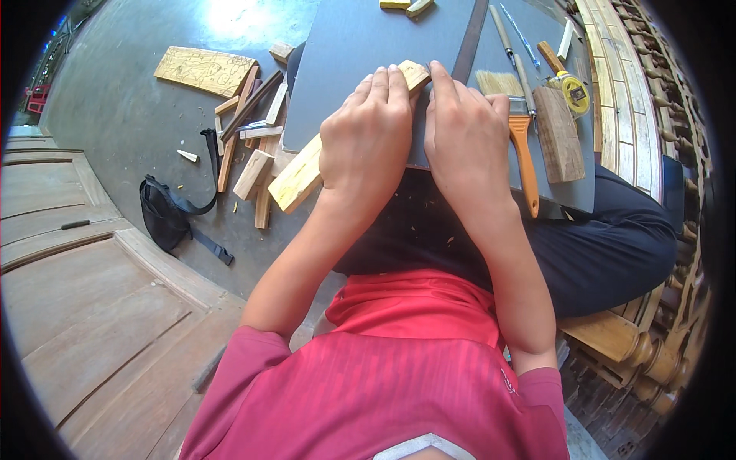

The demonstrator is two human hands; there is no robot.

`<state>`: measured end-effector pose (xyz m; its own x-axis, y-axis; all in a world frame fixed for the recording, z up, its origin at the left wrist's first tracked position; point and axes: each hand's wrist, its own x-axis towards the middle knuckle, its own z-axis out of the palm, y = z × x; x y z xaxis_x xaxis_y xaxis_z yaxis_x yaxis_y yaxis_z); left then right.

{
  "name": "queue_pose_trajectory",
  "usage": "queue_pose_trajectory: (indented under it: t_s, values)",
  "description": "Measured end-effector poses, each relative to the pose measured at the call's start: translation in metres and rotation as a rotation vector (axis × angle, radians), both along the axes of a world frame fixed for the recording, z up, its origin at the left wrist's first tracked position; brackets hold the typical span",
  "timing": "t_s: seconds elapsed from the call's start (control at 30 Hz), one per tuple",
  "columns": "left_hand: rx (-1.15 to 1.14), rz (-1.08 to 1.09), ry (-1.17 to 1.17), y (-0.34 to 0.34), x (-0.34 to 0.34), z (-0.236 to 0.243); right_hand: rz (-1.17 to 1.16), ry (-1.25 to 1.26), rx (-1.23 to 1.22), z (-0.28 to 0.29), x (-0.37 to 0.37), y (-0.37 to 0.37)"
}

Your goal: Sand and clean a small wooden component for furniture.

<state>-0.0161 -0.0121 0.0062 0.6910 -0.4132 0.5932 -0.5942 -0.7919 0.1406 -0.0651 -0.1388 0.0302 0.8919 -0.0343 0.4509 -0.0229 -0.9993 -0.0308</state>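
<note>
My left hand [368, 134] is closed around a yellowish wood block [295, 178], which slants from the lower left up to the right across the grey board's near-left edge. The block's far end shows just past my fingertips. Close beside that end, my right hand [468, 134] is closed with its fingers pressed together; whatever it holds is hidden under the fingers. Right of this hand lies a wide paintbrush [523, 157] with an orange handle and pale bristles. A brown wood block [559, 138] rests beside the brush.
On the grey board [345, 54] lie a dark flat strip [469, 44], thin tools [525, 84], a pen [521, 34] and a yellow tape measure [573, 92]. Wood offcuts [253, 175], a patterned board [203, 70] and a black strap bag [165, 213] are on the floor at left.
</note>
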Motion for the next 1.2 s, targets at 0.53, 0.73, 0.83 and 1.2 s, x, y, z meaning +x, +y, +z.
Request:
queue_pose_trajectory:
  t_s: [0.53,0.73,0.83,1.2]
  values:
    - [-0.010,0.008,-0.021,-0.002,-0.003,-0.004,-0.068,0.114,0.259,0.005,-0.017,0.002]
    - [-0.009,0.004,-0.020,-0.002,-0.002,-0.004,-0.064,0.082,0.201,-0.001,-0.005,0.000]
    - [-0.008,0.002,-0.020,-0.001,-0.003,-0.004,-0.082,0.108,0.245,0.002,-0.015,0.002]
    - [-0.009,0.017,-0.034,-0.003,-0.002,-0.004,-0.117,0.132,0.355,0.007,-0.011,0.004]
